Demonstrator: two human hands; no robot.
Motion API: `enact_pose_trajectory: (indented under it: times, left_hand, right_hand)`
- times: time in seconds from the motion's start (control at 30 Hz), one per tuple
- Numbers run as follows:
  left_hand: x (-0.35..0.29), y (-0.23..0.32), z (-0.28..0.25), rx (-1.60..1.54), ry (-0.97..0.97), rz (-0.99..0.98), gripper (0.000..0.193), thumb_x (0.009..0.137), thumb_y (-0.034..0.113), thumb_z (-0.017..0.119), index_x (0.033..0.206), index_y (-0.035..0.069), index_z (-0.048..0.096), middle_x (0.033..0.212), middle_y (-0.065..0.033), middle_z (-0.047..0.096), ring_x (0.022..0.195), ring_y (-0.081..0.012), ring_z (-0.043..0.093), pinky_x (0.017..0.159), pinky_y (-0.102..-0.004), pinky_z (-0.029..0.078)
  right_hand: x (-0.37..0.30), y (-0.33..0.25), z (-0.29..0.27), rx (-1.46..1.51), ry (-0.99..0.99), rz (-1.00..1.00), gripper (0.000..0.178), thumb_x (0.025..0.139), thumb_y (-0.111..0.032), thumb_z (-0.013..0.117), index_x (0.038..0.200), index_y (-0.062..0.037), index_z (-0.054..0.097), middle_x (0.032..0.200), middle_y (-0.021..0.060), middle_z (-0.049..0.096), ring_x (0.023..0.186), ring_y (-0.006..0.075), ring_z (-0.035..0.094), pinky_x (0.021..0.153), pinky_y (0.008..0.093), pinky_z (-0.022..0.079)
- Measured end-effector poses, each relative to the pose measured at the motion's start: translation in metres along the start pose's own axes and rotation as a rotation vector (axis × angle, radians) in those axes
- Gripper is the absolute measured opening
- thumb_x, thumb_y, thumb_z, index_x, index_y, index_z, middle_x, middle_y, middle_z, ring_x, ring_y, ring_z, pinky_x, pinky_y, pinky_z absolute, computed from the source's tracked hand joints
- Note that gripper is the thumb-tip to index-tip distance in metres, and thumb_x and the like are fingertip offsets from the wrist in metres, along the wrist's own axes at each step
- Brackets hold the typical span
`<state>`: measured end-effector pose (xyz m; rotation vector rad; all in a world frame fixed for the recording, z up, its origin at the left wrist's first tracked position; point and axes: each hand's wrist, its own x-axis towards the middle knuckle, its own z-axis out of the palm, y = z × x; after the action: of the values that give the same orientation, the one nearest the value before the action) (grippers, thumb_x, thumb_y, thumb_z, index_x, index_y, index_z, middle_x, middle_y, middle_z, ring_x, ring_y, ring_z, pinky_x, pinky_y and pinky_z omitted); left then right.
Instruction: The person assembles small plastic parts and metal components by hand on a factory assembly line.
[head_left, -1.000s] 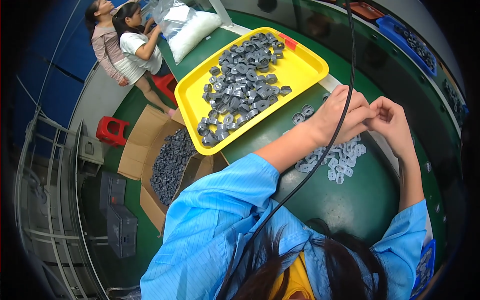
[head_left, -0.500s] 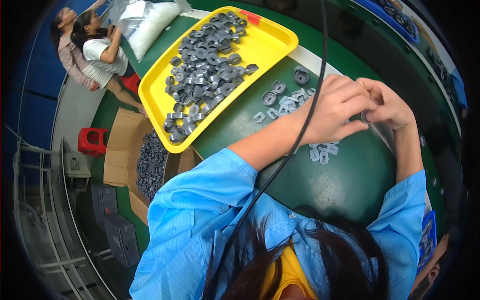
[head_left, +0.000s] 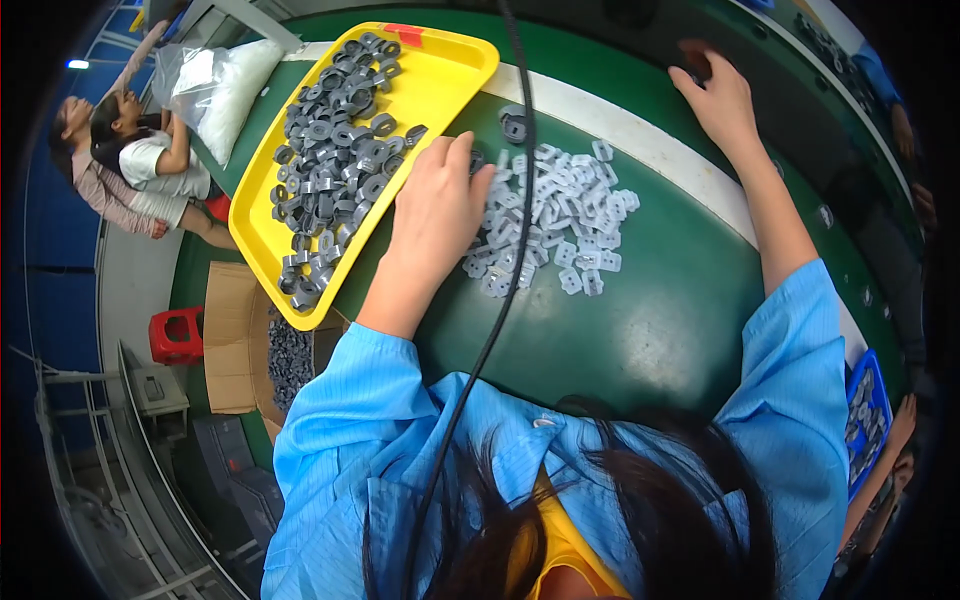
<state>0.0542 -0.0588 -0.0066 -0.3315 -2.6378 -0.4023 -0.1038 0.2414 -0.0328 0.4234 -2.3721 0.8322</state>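
Observation:
My left hand (head_left: 436,205) reaches over the table beside the tray's right edge. Its thumb and index finger are apart, next to a dark grey round cap (head_left: 477,160) partly hidden by the fingers. Another grey cap (head_left: 513,125) sits just beyond, partly behind the black cable. Many small pale, translucent plastic pieces (head_left: 575,205) lie in a loose pile right of this hand. At the far right, my right hand (head_left: 722,105) stretches over the dark green strip past the white edge, thumb and fingers apart, with nothing visible in it.
A yellow tray (head_left: 465,65) full of grey ring-shaped parts stands at left. A black cable (head_left: 515,235) hangs across the view. A cardboard box (head_left: 230,340) of dark parts and a red stool (head_left: 176,335) are lower left. Two people stand beyond; a blue bin (head_left: 868,420) is at right.
My hands were together over the pale pieces, with a small grey part at the right fingers. They have parted: left toward the tray, right outward past the white edge. The pile is uncovered.

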Motion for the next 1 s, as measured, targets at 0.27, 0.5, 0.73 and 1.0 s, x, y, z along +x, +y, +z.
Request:
enact_pose_trajectory:
  times: [0.27, 0.5, 0.73, 1.0]
  left_hand:
    - [0.031, 0.009, 0.007, -0.243, 0.064, 0.125, 0.03, 0.082, 0.008, 0.065, 0.109, -0.004, 0.057, 0.097, -0.0148, 0.061, 0.075, -0.0236, 0.064, 0.064, -0.0307, 0.051]
    - [0.068, 0.029, 0.026, -0.986, -0.159, -0.312, 0.038, 0.081, 0.008, 0.067, 0.116, 0.0, 0.056, 0.103, -0.0066, 0.06, 0.081, -0.0113, 0.06, 0.067, -0.0254, 0.049]
    - [0.06, 0.025, 0.027, -1.041, -0.096, -0.261, 0.037, 0.082, 0.01, 0.066, 0.116, 0.003, 0.053, 0.092, -0.0026, 0.06, 0.072, -0.007, 0.052, 0.062, -0.0204, 0.043]
    - [0.059, 0.008, 0.036, -0.625, -0.03, -0.153, 0.04, 0.079, 0.014, 0.07, 0.112, 0.003, 0.051, 0.086, -0.0028, 0.062, 0.071, -0.0065, 0.054, 0.058, -0.0196, 0.041]
  right_hand:
    - [-0.015, -0.084, -0.015, 0.338, -0.59, -0.082, 0.018, 0.078, -0.014, 0.061, 0.087, -0.0001, 0.066, 0.079, 0.0136, 0.065, 0.073, 0.0246, 0.062, 0.068, 0.0333, 0.049]
    - [-0.025, -0.084, -0.015, 0.259, -0.596, -0.172, 0.016, 0.077, -0.014, 0.065, 0.089, -0.0037, 0.066, 0.088, 0.0123, 0.062, 0.085, 0.0274, 0.059, 0.074, 0.0365, 0.048]
    - [-0.025, -0.084, -0.01, 0.238, -0.732, -0.256, 0.016, 0.076, 0.0, 0.061, 0.091, -0.0034, 0.064, 0.093, 0.0102, 0.061, 0.092, 0.0291, 0.058, 0.081, 0.0373, 0.047]
    - [-0.019, -0.075, -0.007, 0.363, -0.708, -0.346, 0.019, 0.078, -0.003, 0.065, 0.097, -0.004, 0.066, 0.097, 0.0065, 0.058, 0.086, 0.0219, 0.056, 0.07, 0.0323, 0.047]
